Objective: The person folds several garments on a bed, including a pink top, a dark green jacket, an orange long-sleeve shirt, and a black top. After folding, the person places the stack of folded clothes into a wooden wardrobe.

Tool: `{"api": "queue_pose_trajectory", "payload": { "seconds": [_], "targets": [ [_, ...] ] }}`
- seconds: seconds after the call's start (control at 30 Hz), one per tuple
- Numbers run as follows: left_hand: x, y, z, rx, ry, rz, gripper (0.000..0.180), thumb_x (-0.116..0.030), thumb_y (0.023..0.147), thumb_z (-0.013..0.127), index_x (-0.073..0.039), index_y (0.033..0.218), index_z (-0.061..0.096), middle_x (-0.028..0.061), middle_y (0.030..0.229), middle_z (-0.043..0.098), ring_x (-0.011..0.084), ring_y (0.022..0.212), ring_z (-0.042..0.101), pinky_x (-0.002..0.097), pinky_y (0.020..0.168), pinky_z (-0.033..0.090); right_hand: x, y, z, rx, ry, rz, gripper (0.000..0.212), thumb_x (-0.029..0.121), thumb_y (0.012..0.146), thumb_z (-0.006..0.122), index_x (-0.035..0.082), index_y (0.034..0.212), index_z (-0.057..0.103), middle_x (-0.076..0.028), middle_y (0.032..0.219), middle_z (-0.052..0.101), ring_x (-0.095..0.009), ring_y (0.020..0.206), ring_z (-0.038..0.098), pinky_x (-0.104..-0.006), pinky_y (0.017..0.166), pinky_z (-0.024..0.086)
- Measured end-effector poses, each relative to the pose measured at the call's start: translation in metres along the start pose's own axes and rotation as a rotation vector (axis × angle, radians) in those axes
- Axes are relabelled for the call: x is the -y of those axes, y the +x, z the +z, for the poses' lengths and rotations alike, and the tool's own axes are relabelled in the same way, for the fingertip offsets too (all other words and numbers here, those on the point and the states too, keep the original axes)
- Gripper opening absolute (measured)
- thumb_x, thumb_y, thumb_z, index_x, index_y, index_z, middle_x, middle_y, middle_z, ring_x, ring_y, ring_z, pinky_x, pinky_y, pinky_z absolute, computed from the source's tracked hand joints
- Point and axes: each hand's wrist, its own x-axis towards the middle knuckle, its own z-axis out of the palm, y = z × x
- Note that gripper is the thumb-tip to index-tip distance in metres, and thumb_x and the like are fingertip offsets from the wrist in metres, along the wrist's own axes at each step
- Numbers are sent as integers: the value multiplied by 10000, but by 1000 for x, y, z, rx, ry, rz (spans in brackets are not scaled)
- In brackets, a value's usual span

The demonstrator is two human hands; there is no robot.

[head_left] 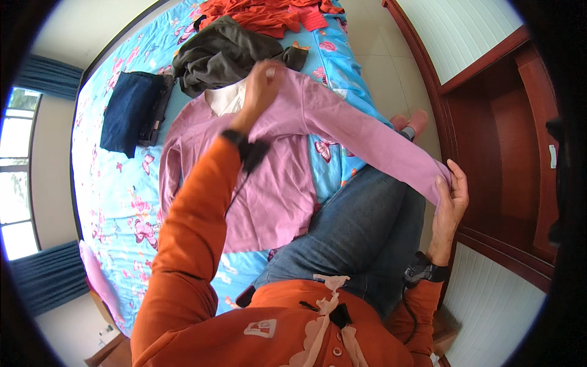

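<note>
A pink long-sleeved top (269, 189) with a pale inner neckline lies spread on the bed, its body reaching toward my lap. My right hand (451, 194) grips the cuff end of its right-hand sleeve, thumb on top, and the sleeve stretches out over my jeans-clad leg. Over the collar and shoulder of the top is my left hand (262, 92), smeared by motion, so its grip on the cloth cannot be made out. The left-hand sleeve lies down along the top's side, partly behind my left forearm.
A dark olive garment (220, 52) lies crumpled just beyond the collar. Folded dark blue jeans (131, 113) rest to the left. Orange-red clothes (263, 18) are heaped at the far end of the flowered blue bedspread (116, 202). A dark red wooden cabinet (495, 147) stands at right.
</note>
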Motion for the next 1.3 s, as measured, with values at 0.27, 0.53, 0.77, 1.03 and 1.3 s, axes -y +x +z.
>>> {"api": "queue_pose_trajectory", "payload": {
  "seconds": [0.27, 0.53, 0.77, 1.03, 1.3],
  "targets": [
    [-145, -269, -23, 462, 3, -399, 305, -179, 890, 686, -19, 1130, 585, 108, 924, 658, 214, 814, 636, 312, 710, 507, 28, -8, 52, 134, 249, -47, 427, 49, 907, 601, 15, 1330, 551, -164, 1236, 634, -197, 1132, 599, -329, 1016, 431],
    [-134, -264, -86, 966, -722, -700, 386, -193, 945, 608, 36, 1255, 586, -32, 801, 591, 43, 736, 537, 205, 639, 447, 33, -12, 60, 78, 309, 56, 453, 30, 887, 597, 13, 1337, 553, -164, 1286, 601, -213, 1177, 575, -322, 1032, 425],
    [-114, -274, -39, 626, -731, -814, 507, -405, 999, 535, 21, 1270, 585, 84, 1182, 645, 146, 1102, 568, 291, 956, 453, 48, -16, 59, 112, 324, 79, 493, 51, 879, 593, 17, 1366, 527, -162, 1330, 575, -230, 1211, 556, -330, 1066, 397],
    [-125, -318, -37, 556, -662, -654, 337, -210, 941, 615, -9, 1210, 601, 155, 1170, 628, 236, 1107, 595, 347, 952, 461, 63, -118, 150, 1116, -53, -685, 535, -49, 764, 608, 60, 1287, 578, -154, 1113, 648, -337, 995, 614, -401, 890, 502],
    [-190, -316, -94, 862, -273, -298, 606, -318, 899, 685, -33, 1391, 477, 242, 1389, 482, 358, 1302, 457, 438, 1095, 346, -34, -134, 191, 1374, -306, -407, 421, -8, 762, 542, 0, 1175, 620, -214, 1047, 681, -367, 1001, 655, -416, 852, 527]
  ]
}}
